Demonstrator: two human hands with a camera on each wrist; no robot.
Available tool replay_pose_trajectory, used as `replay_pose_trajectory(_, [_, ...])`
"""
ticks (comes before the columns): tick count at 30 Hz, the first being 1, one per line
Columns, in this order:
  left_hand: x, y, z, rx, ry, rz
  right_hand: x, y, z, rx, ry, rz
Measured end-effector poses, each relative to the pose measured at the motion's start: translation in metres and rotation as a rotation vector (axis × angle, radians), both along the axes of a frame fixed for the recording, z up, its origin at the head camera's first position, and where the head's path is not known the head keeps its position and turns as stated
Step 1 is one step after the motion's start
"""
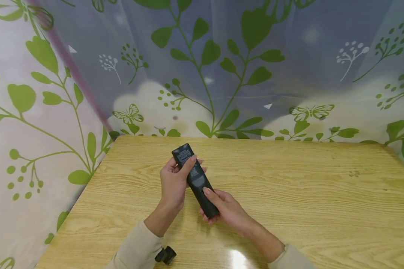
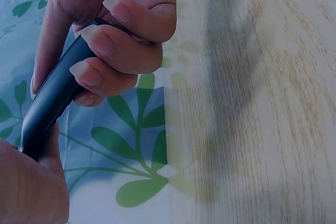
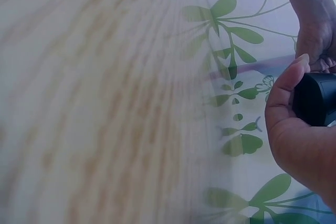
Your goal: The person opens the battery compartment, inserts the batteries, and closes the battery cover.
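A black remote control (image 1: 198,182) is held above the table, its plain back with printed labels facing up and its far end tilted left. My left hand (image 1: 173,185) grips the far half, thumb across the labelled back and fingers beneath. Around the near end, my right hand (image 1: 230,211) holds on, with the thumb pressing the back and fingers curled under. In the left wrist view, the right hand's bent fingertips (image 2: 90,73) show along the side of the remote control (image 2: 60,87). The right wrist view catches only the near end of the remote control (image 3: 314,100). Its button side is hidden.
A light wood-grain table (image 1: 306,194) lies under both hands. Behind it and at the left hangs a leaf-patterned cloth (image 1: 202,74). A small black device (image 1: 166,255) sits at the left sleeve (image 1: 138,243).
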State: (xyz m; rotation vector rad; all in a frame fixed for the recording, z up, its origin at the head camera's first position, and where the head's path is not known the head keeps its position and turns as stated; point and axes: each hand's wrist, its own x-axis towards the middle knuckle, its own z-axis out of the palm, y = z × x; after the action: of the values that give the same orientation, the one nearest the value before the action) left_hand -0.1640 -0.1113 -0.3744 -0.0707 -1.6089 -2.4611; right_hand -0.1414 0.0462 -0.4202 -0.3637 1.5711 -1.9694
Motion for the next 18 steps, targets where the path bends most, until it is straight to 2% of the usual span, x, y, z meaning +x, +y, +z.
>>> replay_pose_trajectory(18, [0.0001,-0.0006,-0.0018,0.006,-0.008,0.003,0.0010,-0.0007,-0.0002,0.027,0.015,-0.011])
